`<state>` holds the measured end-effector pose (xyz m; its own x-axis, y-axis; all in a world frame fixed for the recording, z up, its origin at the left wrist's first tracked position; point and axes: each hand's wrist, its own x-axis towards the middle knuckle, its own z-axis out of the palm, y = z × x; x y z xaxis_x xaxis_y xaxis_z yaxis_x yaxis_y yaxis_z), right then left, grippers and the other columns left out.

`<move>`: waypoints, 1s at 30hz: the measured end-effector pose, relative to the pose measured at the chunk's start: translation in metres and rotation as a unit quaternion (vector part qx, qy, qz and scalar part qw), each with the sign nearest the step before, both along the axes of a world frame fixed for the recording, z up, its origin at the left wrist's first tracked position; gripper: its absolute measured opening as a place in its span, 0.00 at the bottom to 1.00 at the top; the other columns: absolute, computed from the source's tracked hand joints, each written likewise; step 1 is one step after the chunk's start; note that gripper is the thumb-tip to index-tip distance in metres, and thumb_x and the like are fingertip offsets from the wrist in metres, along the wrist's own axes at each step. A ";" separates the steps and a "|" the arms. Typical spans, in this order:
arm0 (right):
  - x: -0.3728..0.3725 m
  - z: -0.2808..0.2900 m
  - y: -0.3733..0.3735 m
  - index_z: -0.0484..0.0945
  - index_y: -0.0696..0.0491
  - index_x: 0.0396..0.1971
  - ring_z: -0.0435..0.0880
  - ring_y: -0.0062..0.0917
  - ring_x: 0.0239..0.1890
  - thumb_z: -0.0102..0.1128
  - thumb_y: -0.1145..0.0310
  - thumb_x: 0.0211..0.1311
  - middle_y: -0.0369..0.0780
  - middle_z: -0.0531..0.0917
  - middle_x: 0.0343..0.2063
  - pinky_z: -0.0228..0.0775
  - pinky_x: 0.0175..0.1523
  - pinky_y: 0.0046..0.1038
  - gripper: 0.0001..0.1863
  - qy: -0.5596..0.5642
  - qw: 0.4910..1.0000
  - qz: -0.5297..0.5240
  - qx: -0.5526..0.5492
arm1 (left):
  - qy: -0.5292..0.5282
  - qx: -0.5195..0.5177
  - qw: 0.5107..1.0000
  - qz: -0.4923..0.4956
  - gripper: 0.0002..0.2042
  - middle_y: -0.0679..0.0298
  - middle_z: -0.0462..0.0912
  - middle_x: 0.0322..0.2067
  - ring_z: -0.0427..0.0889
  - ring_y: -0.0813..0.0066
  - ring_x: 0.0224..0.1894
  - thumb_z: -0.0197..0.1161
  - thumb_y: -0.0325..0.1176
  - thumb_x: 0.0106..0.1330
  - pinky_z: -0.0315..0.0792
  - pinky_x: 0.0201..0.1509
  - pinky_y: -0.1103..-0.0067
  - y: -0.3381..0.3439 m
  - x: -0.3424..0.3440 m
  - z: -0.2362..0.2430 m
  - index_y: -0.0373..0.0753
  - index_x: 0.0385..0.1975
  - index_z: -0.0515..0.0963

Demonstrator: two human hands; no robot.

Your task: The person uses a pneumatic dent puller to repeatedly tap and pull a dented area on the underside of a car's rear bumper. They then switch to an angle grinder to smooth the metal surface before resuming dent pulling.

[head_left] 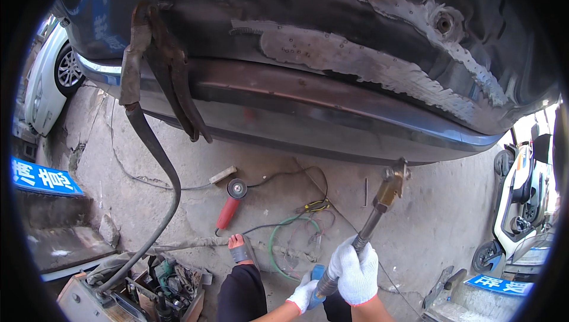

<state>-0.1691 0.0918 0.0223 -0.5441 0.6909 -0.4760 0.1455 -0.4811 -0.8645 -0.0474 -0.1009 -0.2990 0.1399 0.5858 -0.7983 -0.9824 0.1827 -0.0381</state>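
Note:
My right hand (pixel 358 270), in a white knit glove, is wrapped round the shaft of a slide-hammer dent puller (pixel 372 222). My left hand (pixel 304 294), gloved alike, is closed at the tool's lower end by its blue handle (pixel 318 274). The tool points up and away, its brass-coloured head beneath the lower edge of a dark car panel (pixel 249 55); contact cannot be made out. Bare metal patches (pixel 355 55) and a round hole (pixel 443 22) mark the panel. At its left, a rusty locking clamp (pixel 145 43) grips it, with a thick cable (pixel 169 203) hanging down.
On the concrete lie a red angle grinder (pixel 230 206), yellow-handled pliers (pixel 316 206), a looped green wire (pixel 274 245) and a thin rod (pixel 365 192). A tool box (pixel 83 301) stands lower left. A white car (pixel 47 79) is left; a scooter (pixel 511 197) stands right.

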 end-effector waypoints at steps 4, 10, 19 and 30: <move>0.034 0.002 -0.010 0.65 0.56 0.29 0.64 0.18 0.15 0.48 0.71 0.68 0.36 0.67 0.14 0.59 0.21 0.23 0.07 0.024 0.996 -0.079 0.026 | -0.047 -0.163 0.984 -0.062 0.21 0.62 0.76 0.39 0.78 0.69 0.36 0.66 0.38 0.57 0.76 0.37 0.69 0.024 -0.057 0.082 0.41 0.49 0.71; 0.070 -0.023 0.000 0.67 0.56 0.26 0.69 0.19 0.18 0.48 0.72 0.69 0.36 0.72 0.17 0.65 0.29 0.22 0.10 -0.067 0.982 -0.176 0.003 | 0.034 -0.214 0.976 -0.024 0.16 0.64 0.76 0.36 0.77 0.67 0.38 0.67 0.34 0.57 0.74 0.43 0.65 0.016 -0.035 0.072 0.41 0.44 0.71; 0.147 -0.341 0.069 0.76 0.61 0.38 0.81 0.49 0.43 0.59 0.52 0.58 0.55 0.82 0.33 0.70 0.49 0.37 0.24 -0.400 0.907 -0.089 0.094 | 0.084 -0.378 0.922 0.019 0.25 0.55 0.76 0.46 0.76 0.63 0.48 0.70 0.35 0.55 0.72 0.52 0.63 -0.002 0.038 -0.123 0.34 0.51 0.70; 0.193 -0.578 0.083 0.73 0.56 0.31 0.71 0.23 0.23 0.62 0.65 0.59 0.37 0.75 0.21 0.62 0.30 0.30 0.11 -0.344 0.929 -0.092 -0.098 | 0.283 -0.258 0.814 -0.436 0.25 0.47 0.81 0.45 0.80 0.52 0.47 0.63 0.45 0.55 0.71 0.50 0.67 -0.023 -0.033 -0.221 0.31 0.46 0.77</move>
